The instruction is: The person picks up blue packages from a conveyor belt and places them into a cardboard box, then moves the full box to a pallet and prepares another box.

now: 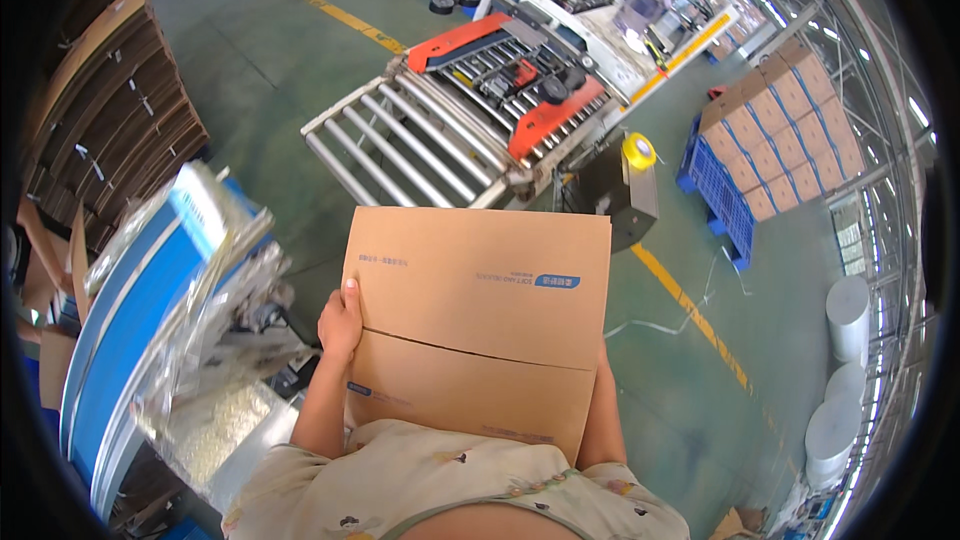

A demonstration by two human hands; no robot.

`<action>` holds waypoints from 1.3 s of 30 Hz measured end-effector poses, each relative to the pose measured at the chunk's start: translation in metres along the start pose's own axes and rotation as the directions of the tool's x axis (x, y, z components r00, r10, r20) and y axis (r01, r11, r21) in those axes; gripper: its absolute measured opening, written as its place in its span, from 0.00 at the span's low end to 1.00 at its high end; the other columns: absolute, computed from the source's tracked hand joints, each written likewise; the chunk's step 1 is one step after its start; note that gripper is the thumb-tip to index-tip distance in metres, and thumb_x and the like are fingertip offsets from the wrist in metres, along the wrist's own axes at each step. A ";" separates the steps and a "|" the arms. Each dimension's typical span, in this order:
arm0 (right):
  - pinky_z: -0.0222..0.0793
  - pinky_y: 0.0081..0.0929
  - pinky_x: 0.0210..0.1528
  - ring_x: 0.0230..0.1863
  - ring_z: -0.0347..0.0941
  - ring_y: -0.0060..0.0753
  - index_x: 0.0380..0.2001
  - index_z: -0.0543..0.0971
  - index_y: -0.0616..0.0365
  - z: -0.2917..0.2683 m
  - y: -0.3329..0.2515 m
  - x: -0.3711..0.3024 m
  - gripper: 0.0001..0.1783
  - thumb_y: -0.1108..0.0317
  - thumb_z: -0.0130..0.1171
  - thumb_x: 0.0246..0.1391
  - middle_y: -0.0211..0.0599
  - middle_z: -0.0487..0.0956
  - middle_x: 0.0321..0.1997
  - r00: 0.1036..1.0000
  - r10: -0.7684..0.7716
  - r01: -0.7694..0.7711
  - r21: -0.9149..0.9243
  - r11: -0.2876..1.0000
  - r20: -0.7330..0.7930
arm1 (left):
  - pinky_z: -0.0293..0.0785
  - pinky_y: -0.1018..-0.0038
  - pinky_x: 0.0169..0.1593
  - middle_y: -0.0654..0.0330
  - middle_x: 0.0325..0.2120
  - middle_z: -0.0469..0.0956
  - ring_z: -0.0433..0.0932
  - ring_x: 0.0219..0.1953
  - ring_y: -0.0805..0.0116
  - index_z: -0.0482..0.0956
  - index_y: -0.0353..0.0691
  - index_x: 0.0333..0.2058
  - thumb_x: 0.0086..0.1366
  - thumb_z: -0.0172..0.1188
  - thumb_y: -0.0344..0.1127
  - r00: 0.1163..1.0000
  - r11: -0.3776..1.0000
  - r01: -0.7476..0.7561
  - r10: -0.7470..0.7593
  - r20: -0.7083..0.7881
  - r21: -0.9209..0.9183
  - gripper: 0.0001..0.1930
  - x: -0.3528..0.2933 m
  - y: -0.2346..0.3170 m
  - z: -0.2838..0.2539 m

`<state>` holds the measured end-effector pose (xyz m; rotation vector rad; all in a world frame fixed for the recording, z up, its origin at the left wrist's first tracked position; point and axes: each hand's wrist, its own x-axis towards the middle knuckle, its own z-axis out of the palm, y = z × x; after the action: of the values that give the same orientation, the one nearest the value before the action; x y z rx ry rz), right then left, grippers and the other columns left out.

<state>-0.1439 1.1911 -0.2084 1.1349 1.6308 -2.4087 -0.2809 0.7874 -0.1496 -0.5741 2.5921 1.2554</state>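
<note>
A brown cardboard box (pixel 480 285) is held in front of my body, with a dark seam running across its upper face and small blue print on it. Its depth is hidden, so I cannot tell whether it is folded flat. My left hand (pixel 341 320) grips the left edge, thumb on the upper face and the other fingers out of sight. At the right edge, my right hand (pixel 602 358) is mostly hidden by the cardboard; its forearm comes up along that side and its fingers do not show.
Ahead stands a roller conveyor (pixel 405 140) leading into a carton-sealing machine (pixel 520 80), with a yellow tape roll (pixel 638 150) at its side. To the left are a blue belt conveyor (pixel 135 310), plastic wrapping (pixel 215 340) and stacked flat cardboard (pixel 120 100). Boxes (pixel 785 125) stand on a blue pallet (pixel 728 205) at right.
</note>
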 end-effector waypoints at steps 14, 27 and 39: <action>0.58 0.27 0.55 0.55 0.62 0.33 0.56 0.61 0.59 0.201 -0.154 0.470 0.35 0.42 0.30 0.57 0.39 0.66 0.55 0.884 0.177 -0.060 -0.271 0.961 0.433 | 0.65 0.66 0.46 0.44 0.38 0.74 0.73 0.42 0.53 0.73 0.30 0.40 0.62 0.38 0.58 0.900 0.943 0.272 -0.319 -0.298 -0.189 0.32 0.258 0.147 0.052; 0.35 0.46 0.64 0.66 0.43 0.41 0.58 0.56 0.60 0.378 -0.271 0.391 0.35 0.52 0.46 0.50 0.45 0.53 0.63 0.206 -0.007 0.933 -0.198 -0.300 0.979 | 0.60 0.69 0.52 0.45 0.47 0.66 0.65 0.50 0.55 0.58 0.32 0.52 0.62 0.48 0.43 0.867 0.962 0.092 -0.204 -0.456 -0.256 0.24 0.298 0.171 0.083; 0.34 0.46 0.65 0.66 0.44 0.41 0.59 0.54 0.57 0.375 -0.308 0.434 0.36 0.54 0.47 0.49 0.43 0.53 0.63 0.269 -0.055 0.881 -0.269 -0.390 0.962 | 0.55 0.71 0.57 0.47 0.53 0.59 0.60 0.54 0.61 0.48 0.31 0.58 0.59 0.52 0.32 0.922 0.909 -0.209 0.061 -0.384 -0.359 0.32 0.344 0.211 0.108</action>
<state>-0.7914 1.1841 -0.1389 -1.1061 2.8937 -0.3970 -0.6800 0.9031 -0.1856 -0.7705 2.7164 1.9108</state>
